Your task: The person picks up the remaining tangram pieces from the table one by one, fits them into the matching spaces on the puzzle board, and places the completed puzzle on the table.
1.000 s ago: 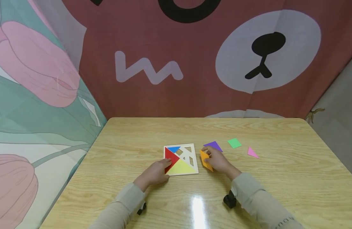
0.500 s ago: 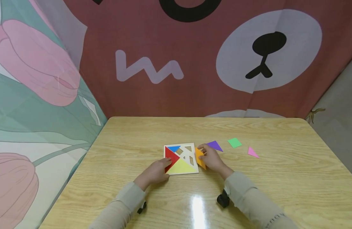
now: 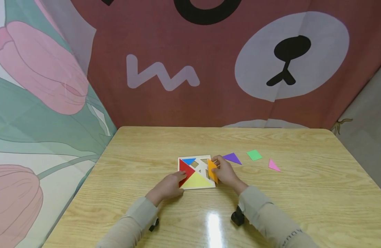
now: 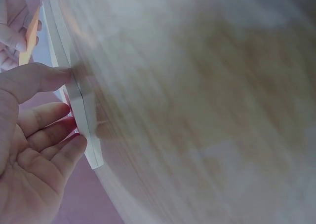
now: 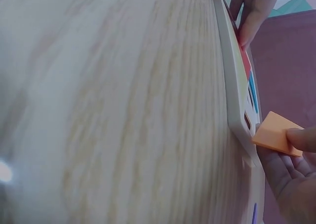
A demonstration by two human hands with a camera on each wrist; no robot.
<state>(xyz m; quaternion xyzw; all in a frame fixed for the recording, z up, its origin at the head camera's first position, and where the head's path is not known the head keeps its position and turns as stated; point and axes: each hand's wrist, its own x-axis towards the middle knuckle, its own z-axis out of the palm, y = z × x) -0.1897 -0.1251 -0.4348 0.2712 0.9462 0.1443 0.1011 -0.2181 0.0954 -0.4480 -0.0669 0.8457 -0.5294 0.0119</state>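
Note:
My left hand (image 3: 167, 186) holds the front left corner of a white tangram tray (image 3: 193, 156), thumb against its front edge and fingertips on the red triangle (image 3: 187, 168). A yellow triangle (image 3: 196, 181) and a small blue triangle (image 3: 188, 161) also lie in the tray, beside several cut-out openings. Between thumb and fingers, my right hand (image 3: 227, 174) pinches an orange four-sided piece (image 3: 212, 171). That piece is tilted and overlaps the tray's right edge in the head view. In the right wrist view the orange piece (image 5: 276, 134) shows its flat face close by the tray's corner.
Beyond my right hand a purple piece (image 3: 233, 158) lies on the wooden table (image 3: 134, 155), partly hidden. Farther right are a green four-sided piece (image 3: 254, 155) and a pink triangle (image 3: 273, 165). A printed cloth (image 3: 209, 103) hangs at the table's back edge.
My right hand has carried the orange piece leftward, from beside the tray to over its right edge. The left hand stays on the tray's corner.

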